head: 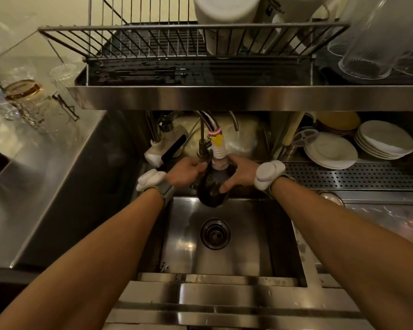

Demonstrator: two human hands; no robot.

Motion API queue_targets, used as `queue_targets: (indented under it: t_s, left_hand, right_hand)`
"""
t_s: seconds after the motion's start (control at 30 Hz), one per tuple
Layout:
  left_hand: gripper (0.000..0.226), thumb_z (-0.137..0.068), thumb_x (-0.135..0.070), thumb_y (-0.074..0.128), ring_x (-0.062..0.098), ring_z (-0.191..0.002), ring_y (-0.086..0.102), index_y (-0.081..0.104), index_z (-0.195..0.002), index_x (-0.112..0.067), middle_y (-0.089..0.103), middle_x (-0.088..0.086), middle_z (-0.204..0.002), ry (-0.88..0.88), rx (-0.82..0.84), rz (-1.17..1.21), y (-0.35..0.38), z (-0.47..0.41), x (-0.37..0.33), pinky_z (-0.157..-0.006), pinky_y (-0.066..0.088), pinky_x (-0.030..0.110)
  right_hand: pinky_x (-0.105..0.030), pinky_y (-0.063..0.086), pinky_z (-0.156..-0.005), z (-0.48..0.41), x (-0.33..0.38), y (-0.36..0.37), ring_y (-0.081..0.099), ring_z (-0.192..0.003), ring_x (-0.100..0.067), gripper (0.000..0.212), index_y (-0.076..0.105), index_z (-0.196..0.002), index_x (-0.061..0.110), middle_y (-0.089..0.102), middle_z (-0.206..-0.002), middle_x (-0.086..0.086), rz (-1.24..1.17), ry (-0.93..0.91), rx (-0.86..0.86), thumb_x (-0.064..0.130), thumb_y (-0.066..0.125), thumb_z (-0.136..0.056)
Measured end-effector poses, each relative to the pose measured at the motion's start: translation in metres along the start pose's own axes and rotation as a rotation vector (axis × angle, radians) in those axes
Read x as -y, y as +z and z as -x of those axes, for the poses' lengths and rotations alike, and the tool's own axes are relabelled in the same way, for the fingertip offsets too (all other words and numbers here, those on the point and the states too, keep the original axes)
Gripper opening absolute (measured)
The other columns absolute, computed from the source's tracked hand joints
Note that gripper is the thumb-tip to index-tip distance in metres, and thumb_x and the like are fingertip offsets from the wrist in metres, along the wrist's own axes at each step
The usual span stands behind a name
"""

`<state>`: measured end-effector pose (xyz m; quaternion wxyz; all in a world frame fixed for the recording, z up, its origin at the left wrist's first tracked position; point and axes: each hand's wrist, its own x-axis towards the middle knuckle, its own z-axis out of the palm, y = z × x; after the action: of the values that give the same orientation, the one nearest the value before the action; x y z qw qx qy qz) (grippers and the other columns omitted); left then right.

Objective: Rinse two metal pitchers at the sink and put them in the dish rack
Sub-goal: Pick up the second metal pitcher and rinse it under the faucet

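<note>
Over the sink, left hand at 9 o'clock and right hand at 3 both grip the pitcher, its mouth toward the tap and the rack at 12.

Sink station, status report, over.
Over sink: left hand and right hand grip the pitcher under the faucet nozzle. Second pitcher not in sight. Above, dish rack holds white containers at right.

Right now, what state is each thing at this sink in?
pitcher: held with its mouth at the tap nozzle.
right hand: grips the pitcher's body.
left hand: curled at pitcher's side, hold unclear.
water: flow cannot be told.
sink: not filled, drain uncovered.
dish rack: holds white containers at its right.
plates: stacked beside the sink.
</note>
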<state>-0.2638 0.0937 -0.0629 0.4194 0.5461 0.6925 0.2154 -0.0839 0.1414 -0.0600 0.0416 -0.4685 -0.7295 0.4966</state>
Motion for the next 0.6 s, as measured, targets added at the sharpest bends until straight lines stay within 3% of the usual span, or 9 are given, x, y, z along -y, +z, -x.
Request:
queue_targets:
  t_s: [0.1,0.23,0.33,0.43,0.6]
  left_hand:
    - [0.032,-0.097,-0.029,0.049,0.012,-0.065,0.050,0.054,-0.067,-0.017,0.055,0.001,-0.069,0.019,-0.033,-0.132,-0.001,0.004,0.001,-0.064,0.040,0.026]
    - [0.029,-0.094,-0.032,0.054,0.021,-0.081,0.061,0.058,-0.069,-0.018,0.061,0.002,-0.078,0.039,-0.125,-0.301,-0.008,0.004,0.003,-0.078,0.047,0.035]
    - [0.033,-0.091,-0.040,0.056,0.020,-0.079,0.059,0.054,-0.061,-0.025,0.057,-0.005,-0.068,0.052,-0.181,-0.472,-0.013,0.007,-0.003,-0.082,0.047,0.038]
    - [0.030,-0.090,-0.042,0.054,0.022,-0.083,0.062,0.066,-0.075,-0.019,0.064,0.000,-0.078,0.087,-0.204,-0.610,-0.019,0.014,-0.012,-0.085,0.046,0.039]
    - [0.030,-0.090,-0.041,0.053,0.026,-0.090,0.063,0.068,-0.082,-0.015,0.067,0.004,-0.086,0.141,-0.208,-0.764,-0.023,0.020,-0.026,-0.093,0.040,0.040]
  right_hand:
    - [-0.030,0.044,-0.101,0.001,-0.007,0.002,0.059,-0.111,-0.017,0.079,0.053,-0.128,0.011,0.062,-0.123,-0.002,0.064,0.032,0.106,0.016,0.089,-0.059]
    - [-0.037,0.046,-0.100,0.009,-0.012,-0.008,0.052,-0.125,-0.025,0.104,0.040,-0.139,0.011,0.052,-0.135,-0.002,0.123,0.157,0.051,0.032,0.091,-0.051]
    - [-0.033,0.045,-0.091,0.014,-0.007,-0.010,0.049,-0.126,-0.027,0.098,0.036,-0.143,0.011,0.050,-0.137,-0.006,0.080,0.190,0.015,0.023,0.088,-0.061]
    - [-0.030,0.042,-0.083,0.019,-0.001,-0.012,0.051,-0.122,-0.025,0.088,0.040,-0.141,0.011,0.053,-0.136,-0.008,0.062,0.183,-0.013,0.024,0.084,-0.066]
    - [-0.029,0.043,-0.091,0.024,0.007,-0.014,0.052,-0.121,-0.025,0.082,0.045,-0.138,0.009,0.054,-0.133,-0.009,0.089,0.152,-0.029,0.023,0.083,-0.067]
